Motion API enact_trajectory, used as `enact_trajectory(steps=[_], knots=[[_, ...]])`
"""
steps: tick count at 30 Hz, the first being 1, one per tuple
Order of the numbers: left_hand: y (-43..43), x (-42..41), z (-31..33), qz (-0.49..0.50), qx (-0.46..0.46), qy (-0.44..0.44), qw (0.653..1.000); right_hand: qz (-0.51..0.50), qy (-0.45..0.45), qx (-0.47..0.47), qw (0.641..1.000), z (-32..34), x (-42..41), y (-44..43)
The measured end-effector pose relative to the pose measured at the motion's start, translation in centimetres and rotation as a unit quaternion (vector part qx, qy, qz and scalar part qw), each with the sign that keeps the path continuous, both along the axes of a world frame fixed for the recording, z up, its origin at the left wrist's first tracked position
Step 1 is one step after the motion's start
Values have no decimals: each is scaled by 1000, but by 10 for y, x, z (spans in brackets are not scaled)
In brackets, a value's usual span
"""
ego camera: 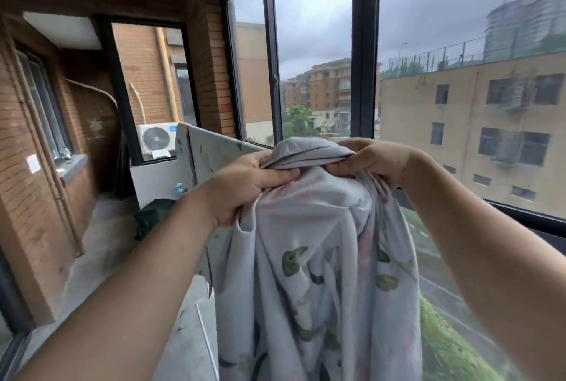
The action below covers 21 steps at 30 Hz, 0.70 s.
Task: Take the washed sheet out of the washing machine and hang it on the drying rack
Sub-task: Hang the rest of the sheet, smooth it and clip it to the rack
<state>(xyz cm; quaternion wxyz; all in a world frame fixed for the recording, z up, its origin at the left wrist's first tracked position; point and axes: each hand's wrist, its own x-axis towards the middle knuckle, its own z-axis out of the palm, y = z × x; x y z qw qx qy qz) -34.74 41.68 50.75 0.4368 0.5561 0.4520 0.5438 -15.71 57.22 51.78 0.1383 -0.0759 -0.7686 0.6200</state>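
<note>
The left grip (245, 184) and right grip (373, 163) are both clamped, fingers curled, on the bunched top of the sheet (321, 243), close together. The pale, leaf-printed cloth hangs down between the forearms in folds, before the dark window frame (364, 43). An air-conditioner unit (156, 138) sits beyond the far glass.

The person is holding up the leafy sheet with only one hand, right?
Not quite: it is both hands, not one. The head view shows the left hand and the right hand each gripping the bunched top of the leafy sheet, which the person is holding up.
</note>
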Motion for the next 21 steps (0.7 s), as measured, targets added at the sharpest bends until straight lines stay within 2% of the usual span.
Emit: enact_trajectory(steps=[3,5,10,14,17,21], knots=[[3,-18,-2,-26,5,72,997,43,-16,6,999,-3,-3,10],[8,-23,-1,-18,27,88,996,61,-4,-2,998,-1,-8,17],[33,-29,10,43,72,-35,996,103,87,-80,988,11,-39,39],[58,-38,16,80,70,-103,989,122,120,-105,980,17,-72,52],[73,-43,7,123,56,-127,983,111,86,-133,981,5,-95,64],[79,-48,-10,213,72,-109,968,50,17,-75,996,-26,-116,80]])
